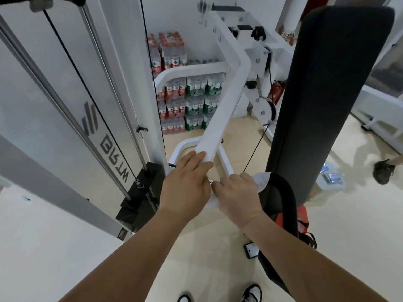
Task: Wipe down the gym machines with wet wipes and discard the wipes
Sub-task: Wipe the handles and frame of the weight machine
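head view: one wet wipe (260,181), white, thin and crumpled, with a creased edge sticking out past the knuckles; it lies under the curled fingers of the right hand (238,199) and is pressed against the top of a black curved handle (283,194) beside the tall black back pad (327,94). right hand: knuckles up, fingers bent round the wipe, thumb reaching left toward the other hand. left hand (185,184): holds nothing, fingers straight and together, laid flat on the lower end of the white machine arm (221,105), thumb side just beside the right thumb. white machine arm: square-section, painted, angled up and away from the hands to a bolted bend near the top of the frame. black weight stack (141,198): low left of the hands, between chrome guide rods (65,110), with black cables running up alongside. white shroud panel (43,131): grey lettering and a striped logo. cable pulley (265,110): white, behind the arm, on the far frame. bottled water packs (185,94): stacked against the back wall, red labels to the left, green to the right. red fire extinguisher (276,92): by the wall, near the pulley. blue and white packet (331,175): on a low white surface right of the back pad; contents cannot be told. red bag (303,216): on the floor behind the handle. another person's dark shoe (382,172): at the right edge. wearer's black and white shoes (251,294): bottom edge, on pale floor.
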The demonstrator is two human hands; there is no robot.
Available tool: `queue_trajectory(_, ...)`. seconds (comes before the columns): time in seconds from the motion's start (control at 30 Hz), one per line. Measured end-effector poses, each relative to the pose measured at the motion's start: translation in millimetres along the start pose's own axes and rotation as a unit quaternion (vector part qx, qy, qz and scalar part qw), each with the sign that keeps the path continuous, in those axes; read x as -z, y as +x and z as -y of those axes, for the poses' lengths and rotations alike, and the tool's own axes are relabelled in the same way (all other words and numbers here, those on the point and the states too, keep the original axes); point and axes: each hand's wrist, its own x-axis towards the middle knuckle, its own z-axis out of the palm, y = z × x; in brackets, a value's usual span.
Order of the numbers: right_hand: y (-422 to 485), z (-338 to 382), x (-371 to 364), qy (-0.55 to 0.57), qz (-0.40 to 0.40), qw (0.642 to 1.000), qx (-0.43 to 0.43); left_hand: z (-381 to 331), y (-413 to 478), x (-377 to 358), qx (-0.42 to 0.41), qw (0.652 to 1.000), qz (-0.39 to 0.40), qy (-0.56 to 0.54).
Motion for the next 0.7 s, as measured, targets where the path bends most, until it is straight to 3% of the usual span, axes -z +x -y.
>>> queue_trajectory(0.07, 7, -2, 6, 0.004, 0.068, 0.997, 0.024, 0, 0, 0, 0.002, 1.0, 0.0, -0.008)
queue_trajectory(0.13, 20, -11, 22, 0.025, 0.224, 0.972, 0.072, 1, 0, 1, 0.0, 1.0, 0.004, -0.009)
queue_trajectory(0.2, 38, -19, 40, 0.067, 0.389, 0.916, 0.066, 1, -1, 1, -0.001, 1.0, 0.002, -0.012)
queue_trajectory(0.3, 67, -25, 47, 0.121, 0.56, 0.819, 0.025, 2, -3, 2, -0.003, 1.0, 0.003, -0.018)
queue_trajectory(0.4, 79, -23, 48, 0.111, 0.621, 0.775, 0.04, 2, 0, 2, -0.001, 1.0, 0.005, -0.018)
queue_trajectory(0.43, 76, -22, 51, 0.11, 0.606, 0.786, 0.049, 2, 0, 2, 0.001, 1.0, 0.005, -0.018)
queue_trajectory(0.5, 62, -21, 49, 0.09, 0.522, 0.846, 0.068, 2, 0, 1, 0.002, 1.0, 0.003, -0.023)
queue_trajectory(0.6, 29, -17, 32, 0.009, 0.312, 0.946, 0.092, 1, -1, 0, 0.001, 1.0, -0.003, -0.024)
queue_trajectory(0.7, 4, -8, 12, -0.003, 0.111, 0.993, 0.045, 0, 0, 0, 0.001, 1.0, -0.004, -0.018)
